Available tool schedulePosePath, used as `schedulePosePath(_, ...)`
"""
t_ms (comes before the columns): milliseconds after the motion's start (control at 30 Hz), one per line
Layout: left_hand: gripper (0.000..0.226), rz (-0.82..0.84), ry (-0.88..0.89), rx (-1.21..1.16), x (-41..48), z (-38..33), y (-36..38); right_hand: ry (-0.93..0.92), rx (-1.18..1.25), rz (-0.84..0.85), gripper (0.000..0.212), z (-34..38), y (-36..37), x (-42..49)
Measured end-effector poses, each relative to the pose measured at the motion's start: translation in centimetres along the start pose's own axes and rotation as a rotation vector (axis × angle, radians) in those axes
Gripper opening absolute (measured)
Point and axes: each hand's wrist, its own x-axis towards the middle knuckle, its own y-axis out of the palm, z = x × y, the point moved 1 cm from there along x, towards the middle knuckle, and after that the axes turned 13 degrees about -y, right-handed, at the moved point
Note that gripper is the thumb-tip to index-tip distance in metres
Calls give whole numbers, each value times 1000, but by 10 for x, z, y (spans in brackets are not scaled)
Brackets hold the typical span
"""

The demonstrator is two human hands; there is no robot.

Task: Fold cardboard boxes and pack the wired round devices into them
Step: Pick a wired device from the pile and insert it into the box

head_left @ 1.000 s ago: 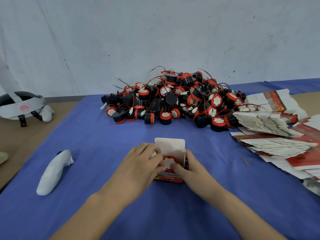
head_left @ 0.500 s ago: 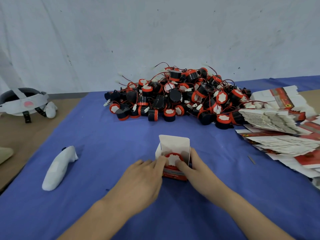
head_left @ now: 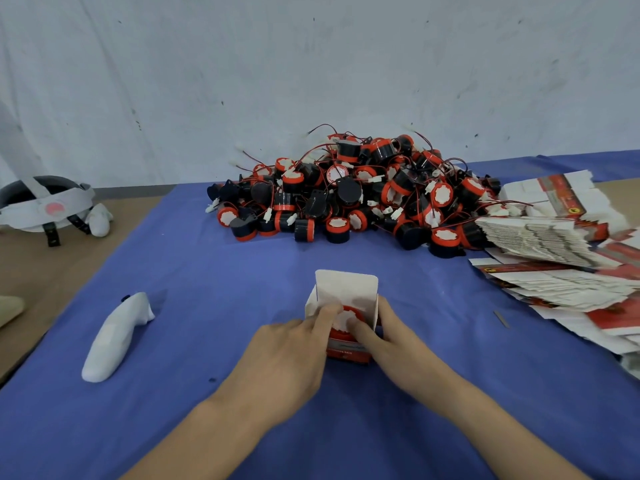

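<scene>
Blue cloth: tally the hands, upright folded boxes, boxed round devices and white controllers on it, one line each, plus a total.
Hands: 2 (left hand, right hand)
Folded box: 1
Boxed round device: 1
White controller: 1
Total: 5

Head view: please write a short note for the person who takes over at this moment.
Left hand: fingertips press the round device down into the cardboard box.
Right hand: thumb on the device, fingers outside the box's right wall, gripping it.
Box stands on the blue cloth, top flap open and upright.
Done: this box folded, device almost seated.
To do: close the flap, then pack the pile of devices using the flat boxes at right.
</scene>
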Motion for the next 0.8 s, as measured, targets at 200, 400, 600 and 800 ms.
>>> schedulePosePath(200, 47, -170, 153, -118, -7, 8, -11, -87, -92, 11, 34, 4, -5, -4)
schedulePosePath(400, 24, -165, 5, -273, -11, 16, -10, -91, -132, 35, 38, 3, -6, -8)
schedulePosePath(600, 35, 66, -272, -702, -13, 35, 6, -80, -177, -120, 73, 1, -8, -21)
schedulePosePath(800, 43, 174, -174, -711, -15, 33, 11, -138, -206, -121, 37, -1, -5, -28)
